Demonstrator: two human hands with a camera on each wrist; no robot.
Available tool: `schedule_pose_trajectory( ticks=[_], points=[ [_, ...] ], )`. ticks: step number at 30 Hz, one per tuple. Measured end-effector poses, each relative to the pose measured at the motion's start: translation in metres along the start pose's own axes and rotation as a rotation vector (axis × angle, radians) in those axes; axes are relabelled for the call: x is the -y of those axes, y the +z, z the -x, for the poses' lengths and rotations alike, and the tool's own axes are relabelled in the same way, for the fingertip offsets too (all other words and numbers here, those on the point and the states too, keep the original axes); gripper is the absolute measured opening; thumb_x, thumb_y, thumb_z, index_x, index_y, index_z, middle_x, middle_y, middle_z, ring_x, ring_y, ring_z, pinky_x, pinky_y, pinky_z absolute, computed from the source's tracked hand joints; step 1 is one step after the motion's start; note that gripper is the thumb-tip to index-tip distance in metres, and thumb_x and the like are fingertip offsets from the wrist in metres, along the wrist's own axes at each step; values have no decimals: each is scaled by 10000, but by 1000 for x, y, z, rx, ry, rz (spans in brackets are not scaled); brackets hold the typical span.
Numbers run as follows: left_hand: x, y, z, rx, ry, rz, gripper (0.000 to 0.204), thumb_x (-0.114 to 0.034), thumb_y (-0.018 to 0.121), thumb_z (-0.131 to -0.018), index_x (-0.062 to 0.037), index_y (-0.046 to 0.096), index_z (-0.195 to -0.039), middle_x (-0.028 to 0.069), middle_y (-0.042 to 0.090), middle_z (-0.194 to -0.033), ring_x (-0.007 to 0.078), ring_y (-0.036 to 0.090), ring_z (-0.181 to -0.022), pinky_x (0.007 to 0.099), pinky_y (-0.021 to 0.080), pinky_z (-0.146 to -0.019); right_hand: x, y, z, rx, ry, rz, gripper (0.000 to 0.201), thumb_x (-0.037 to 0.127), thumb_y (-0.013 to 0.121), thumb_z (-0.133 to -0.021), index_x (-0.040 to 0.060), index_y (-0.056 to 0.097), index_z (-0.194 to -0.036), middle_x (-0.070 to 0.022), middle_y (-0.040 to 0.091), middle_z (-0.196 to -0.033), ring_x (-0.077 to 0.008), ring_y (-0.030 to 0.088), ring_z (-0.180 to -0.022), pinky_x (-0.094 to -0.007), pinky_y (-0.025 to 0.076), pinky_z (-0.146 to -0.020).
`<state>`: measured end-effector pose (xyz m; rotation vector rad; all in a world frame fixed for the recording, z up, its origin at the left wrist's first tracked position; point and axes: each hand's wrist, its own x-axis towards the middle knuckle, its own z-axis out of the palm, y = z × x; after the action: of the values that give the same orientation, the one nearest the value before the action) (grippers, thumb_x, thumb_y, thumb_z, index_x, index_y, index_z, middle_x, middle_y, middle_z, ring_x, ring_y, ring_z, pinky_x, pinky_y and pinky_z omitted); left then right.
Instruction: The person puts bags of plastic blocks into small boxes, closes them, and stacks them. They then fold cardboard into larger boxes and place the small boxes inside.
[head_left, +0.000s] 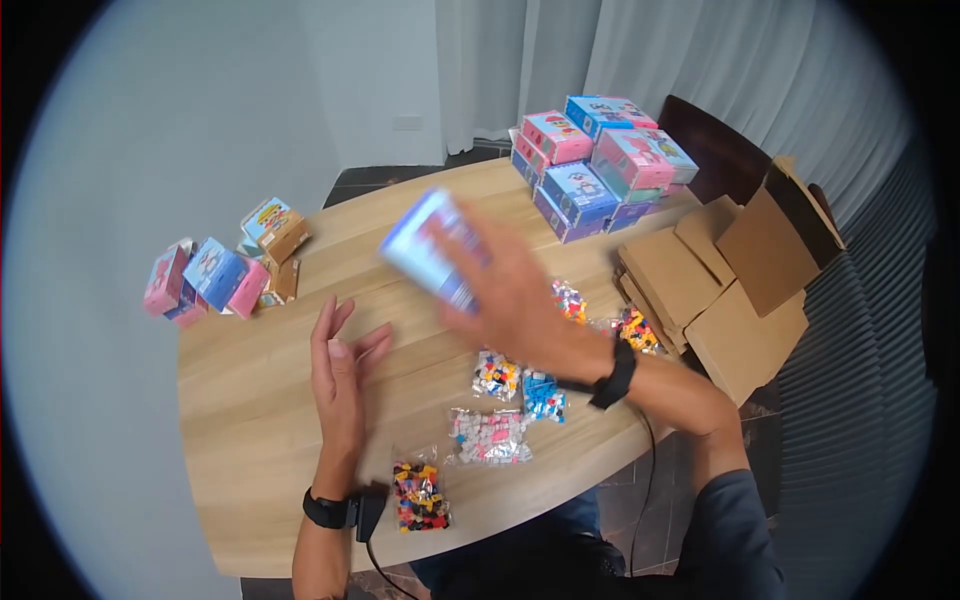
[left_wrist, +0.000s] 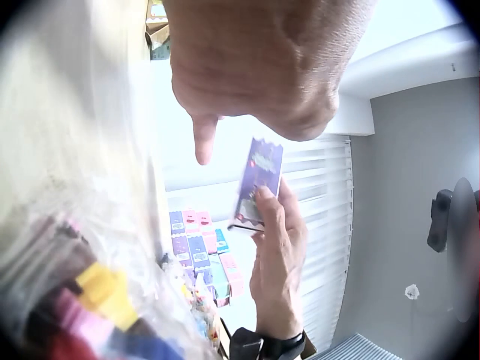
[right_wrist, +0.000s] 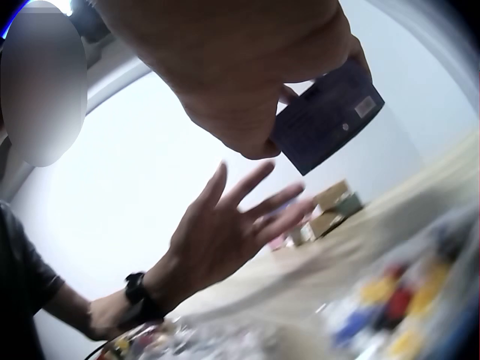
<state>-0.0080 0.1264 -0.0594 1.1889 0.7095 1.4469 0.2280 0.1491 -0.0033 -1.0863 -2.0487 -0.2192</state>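
My right hand (head_left: pixel 515 290) grips a small blue-purple cardboard box (head_left: pixel 430 245), held up over the middle of the table and blurred in the head view. In the left wrist view the thumb lies across the printed face of the box (left_wrist: pixel 259 180); its dark underside with a white label shows in the right wrist view. To the left, my left hand (head_left: pixel 343 375) is raised over the table with fingers spread and nothing in it. Plastic bags of small colored bricks lie below the hands, among them a white-pink bag (head_left: pixel 490 437) and a black-yellow-red bag (head_left: pixel 420 497).
Several printed boxes (head_left: pixel 215 272) sit loosely piled at the table's left edge. A larger stack of boxes (head_left: pixel 600 165) stands at the back right. Opened brown cartons (head_left: pixel 690 270) take up the right side, beside more brick bags (head_left: pixel 635 330).
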Motion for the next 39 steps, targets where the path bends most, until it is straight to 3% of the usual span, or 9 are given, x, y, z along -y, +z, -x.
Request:
schedule_pose_trajectory(
  ticks=[6, 8, 13, 19, 23, 25, 31, 34, 39],
  points=[
    [21, -23, -4, -42, -65, -264, 503, -352, 536, -1095, -14, 497, -1465, 129, 554, -1404, 233, 656, -1166, 357, 540, -1008, -134, -52, -18, 39, 318, 646, 643, 295, 723, -846, 39, 561, -1413, -246, 459, -1494, -448, 485, -1308, -582, 434, -1013],
    [18, -23, -4, -57, -115, -295, 308, -165, 541, -1089, -19, 597, -1355, 112, 535, -1424, 232, 664, -1168, 324, 579, -947, -161, -47, -7, 111, 285, 820, 533, 286, 716, -845, 48, 623, -1313, -215, 540, -1420, -412, 519, -1286, -565, 443, -1000],
    [18, -34, -11, -73, 28, -450, 268, -162, 583, -1067, -14, 630, -1285, 117, 595, -1317, 207, 677, -1077, 317, 578, -870, -198, -40, 4, 122, 226, 889, 333, 222, 761, -815, 68, 700, -1104, -174, 641, -1286, -361, 611, -1184, -538, 475, -952],
    [-46, -51, -53, -279, 598, -1252, 295, -179, 666, -981, -10, 646, -1222, 195, 621, -1155, 377, 642, -974, 434, 538, -844, -85, -66, -8, 63, 143, 365, 407, 182, 740, -904, -16, 659, -1250, -216, 617, -1335, -406, 590, -1217, -481, 491, -1013],
    [-62, -59, -105, -171, 746, -1386, 289, -171, 660, -976, -2, 644, -1209, 214, 620, -1152, 406, 629, -999, 457, 521, -881, 11, -88, 19, 184, 114, 66, 317, 169, 771, -882, 22, 703, -1154, -221, 649, -1271, -397, 666, -1075, -474, 539, -951],
    [-52, -43, -119, 24, 413, -1283, 291, -197, 658, -978, 3, 645, -1189, 244, 624, -1162, 416, 630, -1034, 485, 515, -900, 29, -93, 36, 260, 48, -29, 327, 182, 779, -879, 29, 704, -1158, -165, 663, -1248, -326, 685, -1025, -444, 572, -827],
    [33, -21, -96, 441, 167, -1153, 361, -268, 672, -967, 5, 627, -1199, 248, 634, -1062, 421, 628, -1040, 500, 503, -935, 30, -108, 58, 405, 94, -41, 349, 203, 776, -876, 8, 707, -1158, -149, 691, -1175, -324, 682, -1012, -423, 570, -811],
    [30, -22, -86, 350, 207, -1222, 396, -281, 684, -958, 1, 615, -1227, 235, 628, -1066, 423, 621, -1048, 497, 502, -924, 29, -110, 57, 406, 88, -81, 356, 157, 790, -855, -1, 707, -1163, -147, 704, -1157, -333, 684, -1008, -419, 570, -808],
    [-41, -50, -155, -214, 631, -1953, 605, -495, 614, -972, -76, 571, -1407, 228, 532, -1434, 440, 448, -1379, 611, 362, -1110, 41, -107, 86, 279, 232, -197, 349, 9, 808, -791, -21, 716, -1126, -162, 716, -1165, -356, 704, -975, -413, 563, -860]
  ],
)
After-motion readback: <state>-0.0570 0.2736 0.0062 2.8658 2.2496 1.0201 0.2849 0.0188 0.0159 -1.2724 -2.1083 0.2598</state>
